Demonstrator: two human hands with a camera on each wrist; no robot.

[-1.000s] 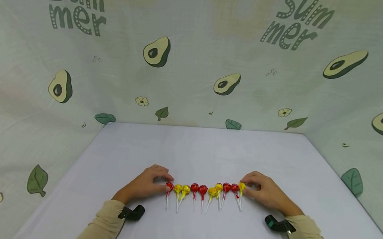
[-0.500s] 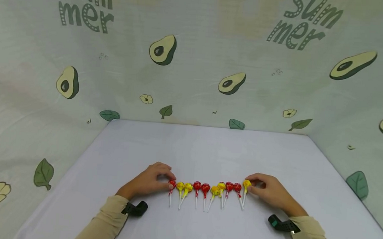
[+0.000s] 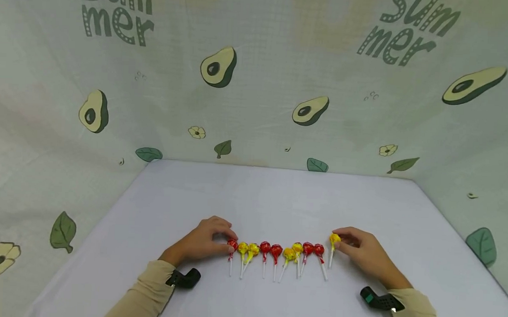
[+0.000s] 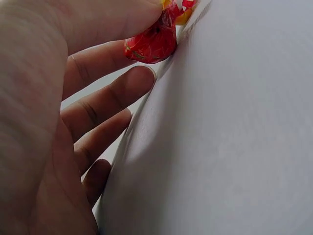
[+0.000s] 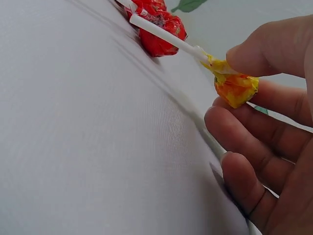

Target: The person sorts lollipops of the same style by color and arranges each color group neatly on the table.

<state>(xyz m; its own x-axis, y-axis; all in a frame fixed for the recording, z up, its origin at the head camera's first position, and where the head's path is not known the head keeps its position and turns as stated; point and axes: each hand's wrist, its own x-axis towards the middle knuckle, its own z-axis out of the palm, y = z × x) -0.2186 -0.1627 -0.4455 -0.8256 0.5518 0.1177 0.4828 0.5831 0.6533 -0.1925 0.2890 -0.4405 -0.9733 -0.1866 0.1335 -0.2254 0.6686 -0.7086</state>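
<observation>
A row of red and yellow wrapped lollipops with white sticks lies across the white table, sticks toward me. At the row's left end, my left hand point(image 3: 203, 241) pinches a red lollipop point(image 4: 154, 45) by its head between thumb and forefinger. My right hand point(image 3: 362, 252) holds a yellow lollipop point(image 5: 237, 88) at the right end, its thumb on the wrapper's neck and fingers behind the head. In the right wrist view its stick point(image 5: 161, 34) hangs over the table with a shadow below. Nearest to it in the row is a red lollipop point(image 3: 319, 250).
Between the hands lie two yellow lollipops, including one point(image 3: 253, 249) with a slanted stick, then a red pair point(image 3: 276, 250), then more yellow and red ones. The white table point(image 3: 252, 196) ends at a cloth backdrop point(image 3: 257, 83) printed with avocados and leaves.
My right hand has drawn the yellow lollipop away from the neighbouring red one, rightward and slightly up. My left hand keeps its place at the red lollipop. The head view has shifted a little.
</observation>
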